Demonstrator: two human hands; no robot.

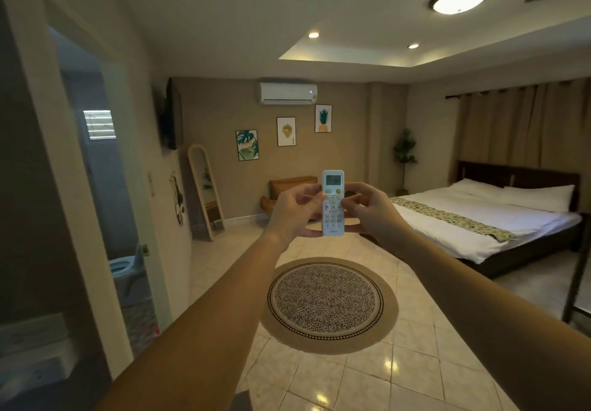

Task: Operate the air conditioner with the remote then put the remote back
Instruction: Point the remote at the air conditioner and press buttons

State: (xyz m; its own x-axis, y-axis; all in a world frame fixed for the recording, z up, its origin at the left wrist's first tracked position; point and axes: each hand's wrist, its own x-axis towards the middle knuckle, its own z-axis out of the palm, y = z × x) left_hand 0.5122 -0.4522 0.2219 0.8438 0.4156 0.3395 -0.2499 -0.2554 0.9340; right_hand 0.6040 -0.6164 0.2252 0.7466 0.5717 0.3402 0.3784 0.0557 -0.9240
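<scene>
The white remote [333, 203] stands upright, long axis vertical, screen end up and buttons facing the camera, below the wall-mounted air conditioner [288, 93] (well apart across the room). Both arms reach forward; the left hand [292, 211] and right hand [371, 207] pinch its sides, above the round rug [326, 303].

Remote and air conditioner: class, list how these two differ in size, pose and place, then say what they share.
The remote looks small and stands upright, longer side vertical; the air conditioner is far wider and lies horizontal. The remote is held in mid-air by the left hand and right hand; the air conditioner is fixed high on the far wall above three framed pictures. The remote's face carries a screen and buttons; the air conditioner's front is plain. Both are white.
</scene>
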